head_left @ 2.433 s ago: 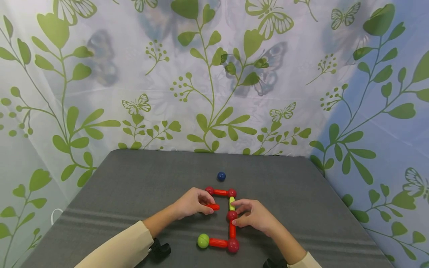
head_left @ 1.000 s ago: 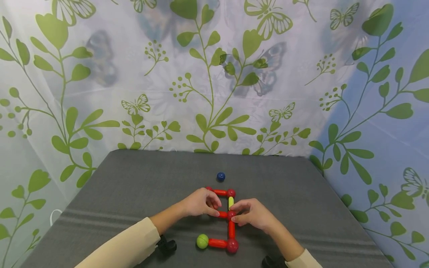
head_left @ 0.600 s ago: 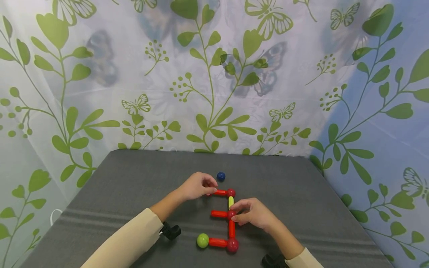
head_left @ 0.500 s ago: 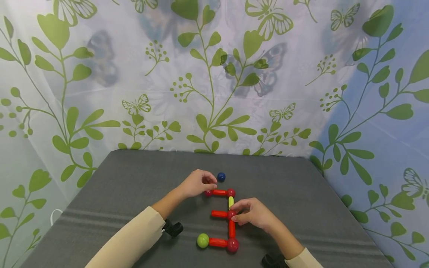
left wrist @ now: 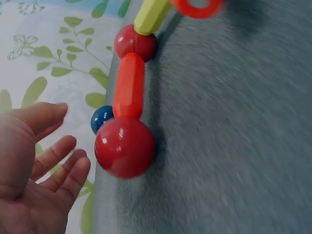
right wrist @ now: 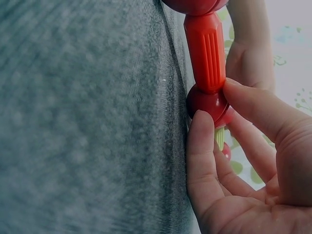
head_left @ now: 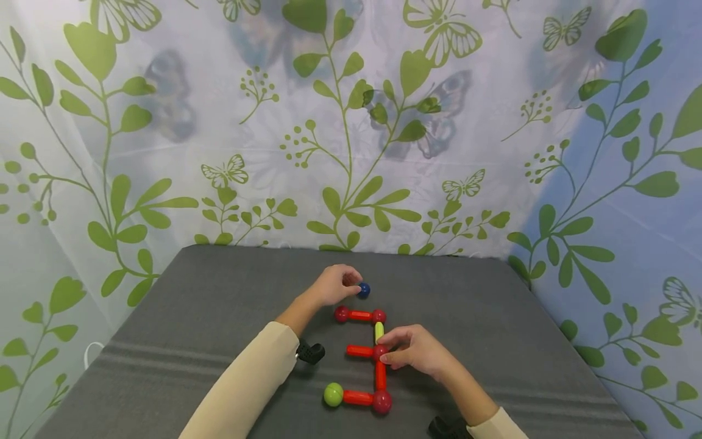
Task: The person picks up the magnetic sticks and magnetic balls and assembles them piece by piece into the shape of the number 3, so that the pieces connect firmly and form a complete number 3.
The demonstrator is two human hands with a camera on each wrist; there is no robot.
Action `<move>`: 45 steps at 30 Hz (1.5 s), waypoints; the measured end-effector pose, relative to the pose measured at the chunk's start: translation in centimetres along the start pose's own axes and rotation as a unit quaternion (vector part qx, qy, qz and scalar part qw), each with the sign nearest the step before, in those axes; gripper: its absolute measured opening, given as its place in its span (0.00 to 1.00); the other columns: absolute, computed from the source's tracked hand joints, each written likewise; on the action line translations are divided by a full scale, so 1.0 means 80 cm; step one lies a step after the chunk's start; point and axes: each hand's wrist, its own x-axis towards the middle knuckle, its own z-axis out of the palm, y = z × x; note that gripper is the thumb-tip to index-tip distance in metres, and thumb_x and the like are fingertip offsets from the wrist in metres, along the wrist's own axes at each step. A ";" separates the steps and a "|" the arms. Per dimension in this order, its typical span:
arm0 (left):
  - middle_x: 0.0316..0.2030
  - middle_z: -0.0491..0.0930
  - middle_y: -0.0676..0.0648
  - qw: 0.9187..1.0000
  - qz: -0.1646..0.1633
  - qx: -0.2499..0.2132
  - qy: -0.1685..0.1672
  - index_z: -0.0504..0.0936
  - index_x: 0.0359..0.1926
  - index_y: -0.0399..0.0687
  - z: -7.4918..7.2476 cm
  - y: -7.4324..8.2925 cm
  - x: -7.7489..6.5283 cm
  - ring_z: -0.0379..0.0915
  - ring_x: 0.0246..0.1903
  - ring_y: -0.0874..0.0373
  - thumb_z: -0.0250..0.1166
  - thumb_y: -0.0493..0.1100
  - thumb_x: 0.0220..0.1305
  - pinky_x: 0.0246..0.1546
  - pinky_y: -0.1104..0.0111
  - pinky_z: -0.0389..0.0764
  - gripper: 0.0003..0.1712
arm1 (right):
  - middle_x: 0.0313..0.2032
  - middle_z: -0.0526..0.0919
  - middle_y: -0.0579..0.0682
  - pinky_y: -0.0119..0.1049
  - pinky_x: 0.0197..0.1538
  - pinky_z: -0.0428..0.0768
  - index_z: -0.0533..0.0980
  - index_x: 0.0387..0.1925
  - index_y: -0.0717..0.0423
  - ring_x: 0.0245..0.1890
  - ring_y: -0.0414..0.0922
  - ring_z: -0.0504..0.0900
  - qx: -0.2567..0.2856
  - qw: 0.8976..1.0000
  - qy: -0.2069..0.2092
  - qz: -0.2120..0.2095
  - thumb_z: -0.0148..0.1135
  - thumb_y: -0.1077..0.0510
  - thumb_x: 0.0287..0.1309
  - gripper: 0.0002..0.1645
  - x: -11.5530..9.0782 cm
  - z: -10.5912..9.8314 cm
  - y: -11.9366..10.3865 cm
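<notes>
My left hand [head_left: 338, 285] reaches to the blue ball [head_left: 364, 290] at the back of the layout. In the left wrist view its thumb and fingers are spread, with a gap before the blue ball [left wrist: 101, 118]. My right hand [head_left: 417, 353] pinches the middle red ball [head_left: 379, 352] between thumb and fingers; the right wrist view shows the same grip on the red ball [right wrist: 207, 104]. From that ball a red rod [head_left: 359, 351] points left, a yellow-green rod [head_left: 379, 331] runs back and another red rod [head_left: 381, 375] runs forward.
At the back, a red rod [head_left: 360, 316] joins two red balls, the left one [head_left: 342, 314] being an end. In front, a red rod [head_left: 358, 398] links a green ball [head_left: 333, 394] with a red ball [head_left: 382, 402]. A patterned curtain [head_left: 351, 122] hangs behind the grey table [head_left: 230, 286].
My left hand brought a red rod to the middle red ball, let it go there, then moved back to the blue ball. My right hand stayed at the middle red ball.
</notes>
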 end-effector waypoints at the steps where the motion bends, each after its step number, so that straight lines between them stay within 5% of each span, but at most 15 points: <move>1: 0.45 0.85 0.47 1.000 -0.002 0.004 -0.001 0.86 0.51 0.45 0.002 0.000 0.004 0.80 0.46 0.54 0.70 0.43 0.67 0.52 0.59 0.82 0.14 | 0.42 0.89 0.54 0.42 0.41 0.88 0.84 0.49 0.63 0.35 0.45 0.89 0.001 1.000 0.000 0.000 0.77 0.61 0.54 0.21 0.000 0.000 0.000; 13: 0.55 0.84 0.43 0.998 -0.052 -0.017 -0.040 0.83 0.59 0.47 0.016 -0.006 0.024 0.81 0.55 0.48 0.72 0.40 0.65 0.55 0.56 0.83 0.22 | 0.43 0.88 0.56 0.43 0.42 0.88 0.83 0.51 0.65 0.36 0.46 0.89 0.009 1.000 -0.004 0.000 0.76 0.62 0.55 0.22 0.000 0.000 -0.003; 28: 0.49 0.86 0.46 0.996 -0.077 -0.034 -0.008 0.86 0.47 0.49 0.028 -0.018 0.029 0.83 0.51 0.51 0.75 0.38 0.61 0.57 0.56 0.82 0.14 | 0.43 0.88 0.57 0.43 0.42 0.88 0.83 0.51 0.66 0.36 0.46 0.89 0.007 1.000 -0.003 -0.003 0.75 0.64 0.55 0.21 0.000 0.001 -0.003; 45: 0.49 0.85 0.46 0.996 -0.040 -0.078 0.001 0.85 0.53 0.50 0.017 -0.003 -0.012 0.82 0.49 0.52 0.73 0.41 0.64 0.53 0.58 0.84 0.16 | 0.42 0.88 0.56 0.43 0.42 0.88 0.83 0.51 0.66 0.36 0.48 0.89 0.005 1.000 -0.007 -0.006 0.75 0.63 0.56 0.21 -0.003 0.001 -0.008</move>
